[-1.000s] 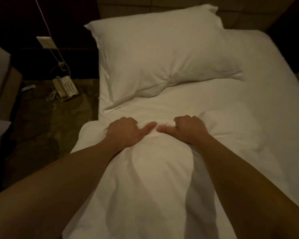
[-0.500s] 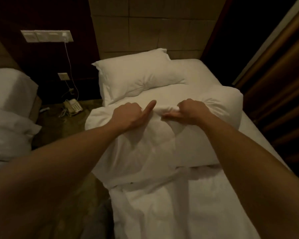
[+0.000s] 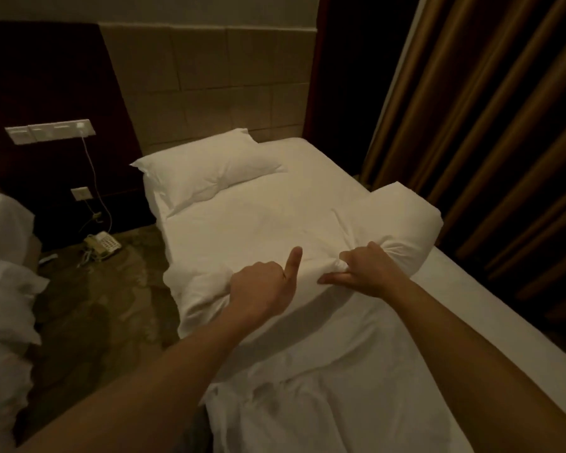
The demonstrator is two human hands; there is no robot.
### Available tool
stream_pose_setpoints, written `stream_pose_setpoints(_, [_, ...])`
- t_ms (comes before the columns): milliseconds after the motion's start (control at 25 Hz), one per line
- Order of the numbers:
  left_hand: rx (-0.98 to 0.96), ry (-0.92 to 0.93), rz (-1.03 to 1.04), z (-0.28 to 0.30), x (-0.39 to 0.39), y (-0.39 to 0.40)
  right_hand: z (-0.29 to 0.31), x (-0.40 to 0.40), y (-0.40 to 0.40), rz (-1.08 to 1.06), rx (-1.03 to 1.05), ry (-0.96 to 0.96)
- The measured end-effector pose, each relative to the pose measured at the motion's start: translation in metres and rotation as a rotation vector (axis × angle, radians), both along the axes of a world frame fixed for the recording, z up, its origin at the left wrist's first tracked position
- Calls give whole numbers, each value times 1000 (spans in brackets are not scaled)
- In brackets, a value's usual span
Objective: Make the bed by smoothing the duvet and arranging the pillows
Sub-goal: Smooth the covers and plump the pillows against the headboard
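Duvet (image 3: 275,230) apparently bunched in both hands' grip.

My left hand (image 3: 262,286) and right hand (image 3: 366,269) grip the bunched edge of the white duvet (image 3: 307,230), thumbs extended. A pillow (image 3: 206,168) lies at 11 o'clock against the headboard (image 3: 209,86); a telephone (image 3: 102,245) sits on the floor at 9 o'clock.

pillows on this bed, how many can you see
1 clear pillow, at the head of the bed on its left side. The puffy white bundle that both hands grip may be duvet or a second pillow; the view cannot settle it.
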State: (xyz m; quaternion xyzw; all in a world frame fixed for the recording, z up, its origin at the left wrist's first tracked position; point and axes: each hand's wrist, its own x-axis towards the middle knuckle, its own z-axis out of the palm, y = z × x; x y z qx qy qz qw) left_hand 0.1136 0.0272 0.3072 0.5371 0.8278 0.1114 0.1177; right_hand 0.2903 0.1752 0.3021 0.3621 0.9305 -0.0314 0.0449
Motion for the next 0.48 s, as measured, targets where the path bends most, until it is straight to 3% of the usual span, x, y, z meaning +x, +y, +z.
stream_pose_setpoints(280, [-183,-18,-131,-105,74,-62,-94,74,-78,-45,-88,-144])
stream_pose_setpoints(480, [-228,23,-263,-139,89,-84,-126,90,-100,-108,-169,-201])
